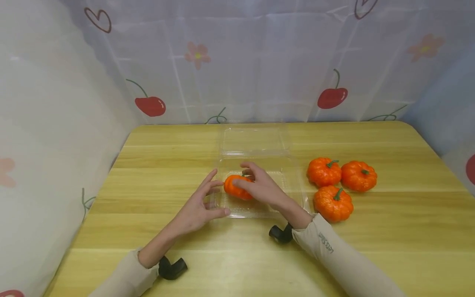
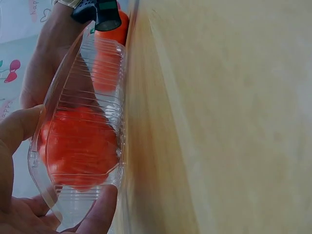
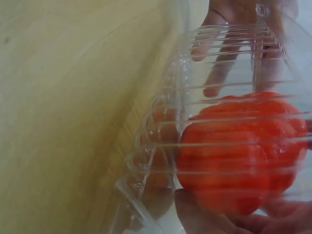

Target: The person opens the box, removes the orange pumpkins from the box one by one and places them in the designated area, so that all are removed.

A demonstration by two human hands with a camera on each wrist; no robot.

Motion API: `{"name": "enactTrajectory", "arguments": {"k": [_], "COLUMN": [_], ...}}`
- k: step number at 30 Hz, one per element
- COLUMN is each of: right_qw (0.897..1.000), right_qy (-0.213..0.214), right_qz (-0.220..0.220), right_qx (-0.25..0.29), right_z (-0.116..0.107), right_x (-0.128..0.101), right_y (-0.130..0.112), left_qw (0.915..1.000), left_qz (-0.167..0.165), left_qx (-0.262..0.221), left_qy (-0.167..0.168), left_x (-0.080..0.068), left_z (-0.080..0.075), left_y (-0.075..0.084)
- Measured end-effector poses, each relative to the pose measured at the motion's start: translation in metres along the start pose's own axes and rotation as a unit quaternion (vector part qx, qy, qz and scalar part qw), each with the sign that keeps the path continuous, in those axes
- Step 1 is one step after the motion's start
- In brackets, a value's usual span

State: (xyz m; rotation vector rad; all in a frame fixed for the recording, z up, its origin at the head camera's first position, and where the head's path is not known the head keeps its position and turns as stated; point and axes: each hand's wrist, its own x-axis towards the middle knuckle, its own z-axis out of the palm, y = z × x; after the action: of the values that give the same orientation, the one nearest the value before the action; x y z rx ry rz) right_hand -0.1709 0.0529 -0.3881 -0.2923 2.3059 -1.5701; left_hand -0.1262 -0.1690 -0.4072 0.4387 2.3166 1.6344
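Head view: a clear plastic clamshell container lies open at the centre of the wooden surface, its lid folded back toward the upper middle of the frame. One small orange pumpkin sits in the left part of the container's tray.

Right hand: reaches in from the lower right, fingers curled over the top and near side of the pumpkin, holding it inside the tray. The right wrist view confirms this: the pumpkin fills the right half of the frame behind the ribbed clear wall, with fingertips under it at the bottom edge.

Left hand: fingers spread and mostly straight, holding nothing. It sits at the left edge of the container; the thumb tip appears to meet the tray's front left corner. In the left wrist view the thumb and a finger lie against the ribbed container wall, with the pumpkin seen as a red-orange blur through the plastic.

Three more pumpkins cluster on the surface just right of the container, close together, apart from both hands.

Both forearms wear beige sleeves with a black mount at each wrist. A light cloth printed with cherries and flowers hangs behind and beside the surface.
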Motion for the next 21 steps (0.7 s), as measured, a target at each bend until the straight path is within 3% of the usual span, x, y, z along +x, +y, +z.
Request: {"name": "enactTrajectory", "arguments": {"k": [21], "right_qw": [0.998], "right_qy": [-0.033], "right_qz": [-0.040], "right_qx": [-0.035], "right_z": [0.0038], "right_x": [-0.0003], "right_y": [0.0047], "left_qw": [1.0000], "left_qz": [-0.006], "left_qx": [0.005], "left_qy": [0.001], "left_x": [-0.0012], "left_z": [0.0010], "left_y": [0.0015]}}
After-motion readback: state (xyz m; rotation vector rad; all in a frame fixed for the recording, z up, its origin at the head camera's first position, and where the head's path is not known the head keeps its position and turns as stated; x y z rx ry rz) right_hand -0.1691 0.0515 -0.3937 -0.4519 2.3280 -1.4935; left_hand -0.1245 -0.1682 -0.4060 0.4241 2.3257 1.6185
